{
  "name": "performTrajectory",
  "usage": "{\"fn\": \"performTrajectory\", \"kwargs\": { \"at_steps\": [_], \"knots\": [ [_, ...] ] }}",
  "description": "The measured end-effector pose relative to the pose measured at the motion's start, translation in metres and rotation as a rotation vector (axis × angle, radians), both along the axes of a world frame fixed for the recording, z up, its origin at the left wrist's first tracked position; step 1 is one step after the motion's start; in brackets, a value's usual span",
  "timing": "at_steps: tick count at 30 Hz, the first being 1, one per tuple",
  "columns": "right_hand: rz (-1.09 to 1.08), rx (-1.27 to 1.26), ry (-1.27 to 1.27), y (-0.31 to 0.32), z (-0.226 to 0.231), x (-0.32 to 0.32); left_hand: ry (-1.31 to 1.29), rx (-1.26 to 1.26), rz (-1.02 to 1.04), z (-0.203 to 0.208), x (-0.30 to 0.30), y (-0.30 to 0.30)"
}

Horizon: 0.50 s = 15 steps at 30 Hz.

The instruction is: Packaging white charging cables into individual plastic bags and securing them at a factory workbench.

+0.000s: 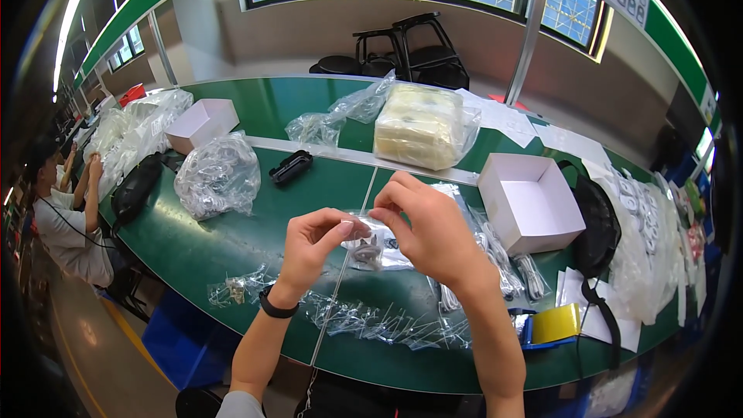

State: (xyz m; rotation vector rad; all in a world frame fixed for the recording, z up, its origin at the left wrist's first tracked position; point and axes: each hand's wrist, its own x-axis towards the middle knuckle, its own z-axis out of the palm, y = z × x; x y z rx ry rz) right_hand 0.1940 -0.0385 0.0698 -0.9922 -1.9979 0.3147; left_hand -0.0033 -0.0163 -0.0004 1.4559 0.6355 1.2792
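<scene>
Above the middle of the green bench, both hands are at the top of a small clear plastic bag (365, 251) with what looks like a coiled grey-white cable inside. My left hand (313, 246), a black band on its wrist, pinches the bag's upper left side between thumb and fingers. My right hand (429, 226) has its thumb and fingertips closed at the upper right side. A silvery packet (398, 258) lies beneath, partly covered by the right hand. Bundled white cables (532, 277) lie right of my right forearm. Small clear bags (371, 323) spread along the near edge.
An open white box (534, 205) stands at right, near a yellow-and-blue tape dispenser (553, 327). Behind are a wrapped cream-coloured stack (422, 128) and a black case (291, 167). A bag of cables (219, 176) sits left. Another person (70, 220) works at far left.
</scene>
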Motion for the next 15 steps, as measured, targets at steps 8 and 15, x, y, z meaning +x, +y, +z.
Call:
{"fn": "performTrajectory", "kwargs": {
  "at_steps": [8, 15],
  "knots": [
    [-0.043, 0.091, -0.145, -0.006, -0.002, -0.007, 0.043, 0.110, 0.118, -0.005, 0.001, 0.001],
    [-0.101, -0.088, -0.220, -0.014, 0.007, -0.004, 0.175, 0.230, 0.290, 0.003, 0.006, -0.007]
  ]
}}
